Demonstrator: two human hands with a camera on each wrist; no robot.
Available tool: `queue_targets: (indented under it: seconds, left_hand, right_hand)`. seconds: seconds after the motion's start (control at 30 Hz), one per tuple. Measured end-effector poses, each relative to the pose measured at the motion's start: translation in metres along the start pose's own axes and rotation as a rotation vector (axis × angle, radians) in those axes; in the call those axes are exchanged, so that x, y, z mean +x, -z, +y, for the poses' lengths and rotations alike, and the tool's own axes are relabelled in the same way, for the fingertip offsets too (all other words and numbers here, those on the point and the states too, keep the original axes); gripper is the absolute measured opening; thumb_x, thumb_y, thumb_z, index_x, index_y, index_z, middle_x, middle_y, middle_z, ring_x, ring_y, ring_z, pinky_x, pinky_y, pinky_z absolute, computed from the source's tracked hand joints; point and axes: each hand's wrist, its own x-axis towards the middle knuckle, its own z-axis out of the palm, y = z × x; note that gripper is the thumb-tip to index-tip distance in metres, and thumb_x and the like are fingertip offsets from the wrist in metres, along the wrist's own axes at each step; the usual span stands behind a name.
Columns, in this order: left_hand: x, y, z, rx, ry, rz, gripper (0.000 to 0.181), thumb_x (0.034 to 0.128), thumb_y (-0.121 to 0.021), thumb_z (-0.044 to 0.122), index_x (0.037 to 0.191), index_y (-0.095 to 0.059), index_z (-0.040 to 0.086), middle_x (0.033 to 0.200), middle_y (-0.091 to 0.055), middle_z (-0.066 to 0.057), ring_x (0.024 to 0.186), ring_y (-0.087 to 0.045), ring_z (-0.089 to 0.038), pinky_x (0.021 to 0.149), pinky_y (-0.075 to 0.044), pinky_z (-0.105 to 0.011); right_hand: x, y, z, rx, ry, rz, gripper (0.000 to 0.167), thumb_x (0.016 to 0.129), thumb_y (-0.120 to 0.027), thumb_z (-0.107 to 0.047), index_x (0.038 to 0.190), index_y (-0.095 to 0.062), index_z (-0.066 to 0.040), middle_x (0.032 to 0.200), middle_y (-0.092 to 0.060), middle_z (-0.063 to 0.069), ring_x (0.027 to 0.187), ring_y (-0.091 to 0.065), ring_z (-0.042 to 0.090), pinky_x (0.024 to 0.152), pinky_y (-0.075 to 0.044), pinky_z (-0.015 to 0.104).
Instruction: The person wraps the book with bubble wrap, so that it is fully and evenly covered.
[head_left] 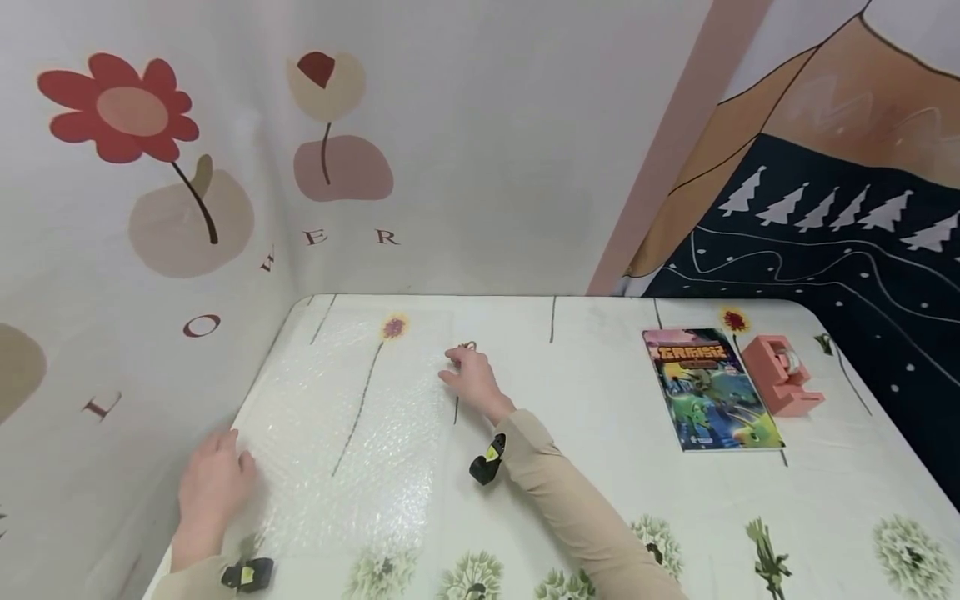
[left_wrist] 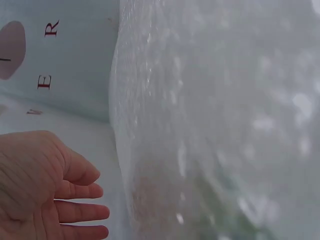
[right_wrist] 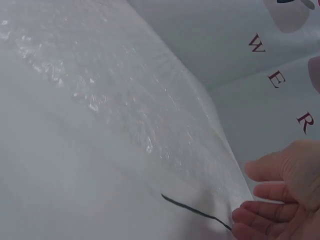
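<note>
A clear sheet of bubble wrap (head_left: 360,442) lies flat over the left part of the table, and its bubbles shine in the left wrist view (left_wrist: 165,100). At its left edge is my left hand (head_left: 214,487), fingers loosely extended, holding nothing; the left wrist view shows the hand (left_wrist: 45,185) beside the sheet. My right hand (head_left: 477,382) is just off the sheet's right edge, near its far end, fingers slightly bent. In the right wrist view this hand (right_wrist: 285,195) has nothing between thumb and fingers. Whether either hand touches the sheet I cannot tell.
On the right of the table lies a colourful book (head_left: 712,387), with a pink tape dispenser (head_left: 780,375) beside it. A white printed cloth (head_left: 487,150) hangs behind and to the left, and a dark panel with white trees (head_left: 840,242) hangs at the right.
</note>
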Motion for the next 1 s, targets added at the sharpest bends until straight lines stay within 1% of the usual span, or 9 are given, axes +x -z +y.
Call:
queue_targets:
  seconds: [0.23,0.37,0.57,0.63,0.73,0.8,0.87,0.93,1.0]
  left_hand:
    - [-0.002,0.001,-0.011,-0.016,0.121,-0.082,0.042,0.0891,-0.041,0.005,0.121,-0.041,-0.022,0.117,-0.041,-0.042,0.106,-0.04,-0.058,0.084,-0.038,-0.064]
    - [-0.001,0.001,-0.014,-0.038,0.205,-0.137,0.045,0.0902,-0.043,0.008,0.124,-0.039,-0.021,0.12,-0.038,-0.043,0.11,-0.037,-0.058,0.087,-0.037,-0.065]
    - [0.003,0.0,-0.015,-0.09,0.32,-0.163,0.047,0.0891,-0.047,0.011,0.125,-0.04,-0.019,0.121,-0.039,-0.041,0.113,-0.037,-0.056,0.089,-0.037,-0.063]
    - [0.005,0.0,-0.014,-0.109,0.338,-0.157,0.047,0.0879,-0.049,0.011,0.124,-0.042,-0.019,0.121,-0.041,-0.04,0.112,-0.039,-0.055,0.088,-0.039,-0.062]
    - [0.006,0.0,-0.014,-0.127,0.349,-0.144,0.047,0.086,-0.051,0.01,0.123,-0.044,-0.019,0.12,-0.044,-0.04,0.11,-0.043,-0.055,0.084,-0.041,-0.06]
    - [0.006,0.0,-0.015,-0.137,0.351,-0.136,0.048,0.0849,-0.052,0.01,0.122,-0.045,-0.019,0.119,-0.045,-0.04,0.108,-0.045,-0.055,0.082,-0.042,-0.059]
    - [0.006,0.0,-0.017,-0.148,0.346,-0.126,0.048,0.0837,-0.051,0.011,0.121,-0.046,-0.019,0.118,-0.047,-0.04,0.105,-0.046,-0.055,0.079,-0.043,-0.059]
    - [0.006,0.0,-0.019,-0.157,0.339,-0.115,0.048,0.0826,-0.051,0.011,0.12,-0.047,-0.019,0.116,-0.048,-0.04,0.103,-0.047,-0.054,0.077,-0.043,-0.058]
    - [0.006,0.0,-0.02,-0.166,0.334,-0.105,0.047,0.082,-0.051,0.011,0.119,-0.048,-0.019,0.114,-0.049,-0.039,0.101,-0.048,-0.054,0.074,-0.043,-0.057]
  right_hand:
    - [0.008,-0.006,-0.002,0.048,-0.113,0.081,0.033,0.086,-0.066,-0.008,0.116,-0.061,0.005,0.105,-0.064,0.016,0.094,-0.06,0.025,0.08,-0.051,0.035]
    - [0.014,-0.007,-0.005,0.088,-0.18,0.104,0.033,0.084,-0.068,-0.008,0.113,-0.062,0.006,0.098,-0.063,0.014,0.086,-0.059,0.022,0.074,-0.05,0.032]
    - [0.021,-0.008,-0.009,0.079,-0.266,0.108,0.036,0.081,-0.071,-0.013,0.111,-0.063,0.006,0.104,-0.065,0.015,0.089,-0.062,0.021,0.079,-0.052,0.033]
    - [0.023,-0.008,-0.01,0.069,-0.299,0.113,0.034,0.079,-0.073,-0.015,0.106,-0.065,0.004,0.103,-0.066,0.014,0.083,-0.061,0.018,0.075,-0.052,0.031]
    - [0.027,-0.008,-0.011,0.065,-0.346,0.095,0.023,0.077,-0.074,-0.017,0.088,-0.064,0.0,0.081,-0.059,0.005,0.065,-0.048,0.013,0.06,-0.044,0.026]
    - [0.029,-0.008,-0.013,0.052,-0.371,0.095,0.025,0.075,-0.076,-0.019,0.086,-0.063,-0.001,0.077,-0.055,0.003,0.063,-0.045,0.013,0.057,-0.041,0.026]
    - [0.03,-0.009,-0.014,0.059,-0.393,0.084,0.029,0.075,-0.075,-0.019,0.092,-0.063,0.0,0.08,-0.058,0.004,0.067,-0.051,0.016,0.059,-0.045,0.028]
    - [0.031,-0.01,-0.015,0.07,-0.407,0.084,0.041,0.075,-0.075,-0.02,0.108,-0.062,0.001,0.098,-0.064,0.009,0.083,-0.06,0.021,0.071,-0.051,0.032]
    - [0.031,-0.01,-0.016,0.09,-0.418,0.077,0.046,0.077,-0.074,-0.02,0.115,-0.059,0.001,0.11,-0.063,0.013,0.094,-0.061,0.025,0.079,-0.052,0.036]
